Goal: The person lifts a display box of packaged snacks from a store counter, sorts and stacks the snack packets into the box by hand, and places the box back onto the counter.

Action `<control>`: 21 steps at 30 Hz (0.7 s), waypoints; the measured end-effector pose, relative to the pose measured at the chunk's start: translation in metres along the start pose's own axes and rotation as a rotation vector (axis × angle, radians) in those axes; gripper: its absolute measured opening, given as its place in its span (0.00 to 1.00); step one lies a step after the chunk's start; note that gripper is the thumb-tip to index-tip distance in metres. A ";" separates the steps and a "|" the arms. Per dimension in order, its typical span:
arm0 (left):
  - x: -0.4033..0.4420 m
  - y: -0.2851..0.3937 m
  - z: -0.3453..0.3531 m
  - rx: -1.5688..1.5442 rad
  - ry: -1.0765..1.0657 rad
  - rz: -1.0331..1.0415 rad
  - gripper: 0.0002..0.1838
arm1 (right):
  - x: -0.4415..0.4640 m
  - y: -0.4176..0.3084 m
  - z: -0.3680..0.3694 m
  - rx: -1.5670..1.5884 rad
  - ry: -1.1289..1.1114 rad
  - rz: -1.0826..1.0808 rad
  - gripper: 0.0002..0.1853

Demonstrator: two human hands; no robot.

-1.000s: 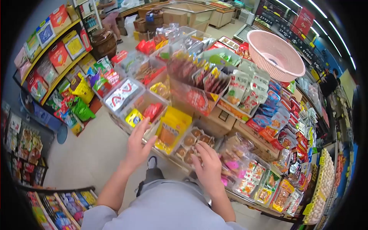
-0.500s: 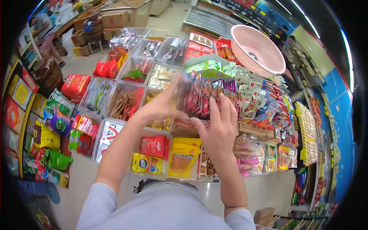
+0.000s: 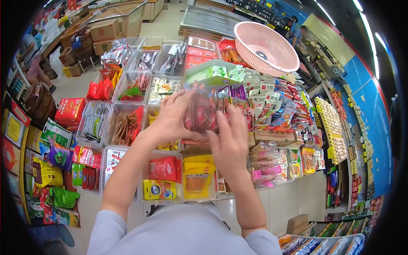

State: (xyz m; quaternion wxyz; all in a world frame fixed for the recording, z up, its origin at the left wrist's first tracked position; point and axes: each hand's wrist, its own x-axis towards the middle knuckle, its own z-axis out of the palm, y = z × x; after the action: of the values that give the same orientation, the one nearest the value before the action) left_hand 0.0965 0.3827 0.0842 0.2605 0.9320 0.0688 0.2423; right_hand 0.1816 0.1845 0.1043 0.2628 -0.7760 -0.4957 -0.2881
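Dark red plastic, glossy: a row of upright packets [image 3: 202, 111] is standing at the centre of the frame, its left end showing blurred beside the wearer's hand.

Head view, hands. Left hand [image 3: 170, 117], centre, slightly left: thumb and fingers are standing apart at the row's left end, the thumb lying low, the fingers reaching up; whether this grip is having hold of any packet, one cannot tell. Right hand [image 3: 231, 146], centre, slightly right: its grip is standing loosely open, fingers parted and pointing up in front of the same row, closing on nothing visible.

Head view, goods near the row. Purple packets [image 3: 239, 91] are standing just behind, above the right fingertips. A pale green box [image 3: 208, 80] is sitting farther up the frame, green packets filling it. White pouches [image 3: 265, 100] are lying to the right. Yellow packets [image 3: 199, 172] are lying below, between the forearms; red packets [image 3: 165, 168] are lying to their left, a yellow-and-blue packet [image 3: 160, 189] just beneath.

Head view, surroundings. A pink basket [image 3: 276, 40] is sitting tilted, upper right of centre. Eggs [image 3: 333, 129] are filling trays at right. Cardboard boxes [image 3: 105, 32] are standing at upper left, near another person [image 3: 32, 57].
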 end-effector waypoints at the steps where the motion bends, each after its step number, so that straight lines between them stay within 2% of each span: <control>1: -0.001 -0.002 0.001 0.008 0.011 -0.010 0.71 | -0.006 0.005 -0.016 0.010 0.080 0.026 0.28; 2: -0.004 -0.003 0.003 0.016 0.023 -0.024 0.71 | -0.012 0.014 -0.028 0.024 0.155 0.052 0.28; 4: -0.015 -0.001 0.011 0.060 0.176 -0.047 0.68 | -0.022 0.041 -0.047 0.083 0.171 0.348 0.29; 5: -0.021 0.001 0.015 0.085 0.248 -0.054 0.67 | -0.024 0.055 -0.051 0.318 0.112 0.532 0.30; 7: -0.038 -0.001 0.037 -0.060 0.337 -0.230 0.63 | -0.027 0.080 -0.050 0.797 0.000 0.895 0.32; 8: -0.047 -0.001 0.045 -0.131 0.381 -0.315 0.62 | -0.030 0.081 -0.045 0.851 -0.050 0.891 0.33; 9: -0.054 0.004 0.046 -0.247 0.329 -0.361 0.54 | -0.034 0.077 -0.039 0.904 -0.102 0.888 0.35; 11: -0.061 0.005 0.057 -0.165 0.283 -0.350 0.55 | -0.043 0.080 -0.027 1.000 -0.272 0.850 0.36; 12: -0.062 0.005 0.063 -0.126 0.264 -0.344 0.55 | -0.045 0.079 -0.018 0.997 -0.263 0.787 0.36; 15: -0.060 0.013 0.077 -0.077 0.278 -0.357 0.50 | -0.043 0.072 -0.013 0.888 -0.218 0.800 0.30; 18: -0.052 0.023 0.082 -0.370 0.291 -0.479 0.45 | -0.039 0.072 -0.011 0.740 -0.189 0.804 0.27; 21: -0.049 0.042 0.077 -0.834 0.299 -0.520 0.43 | -0.038 0.073 -0.012 0.680 -0.169 0.798 0.23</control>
State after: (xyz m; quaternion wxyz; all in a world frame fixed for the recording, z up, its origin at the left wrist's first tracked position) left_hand 0.0913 0.2991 0.0280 0.6491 0.6560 0.2325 0.3070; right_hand 0.2334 0.1259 0.0769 0.5480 -0.7958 -0.2467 0.0749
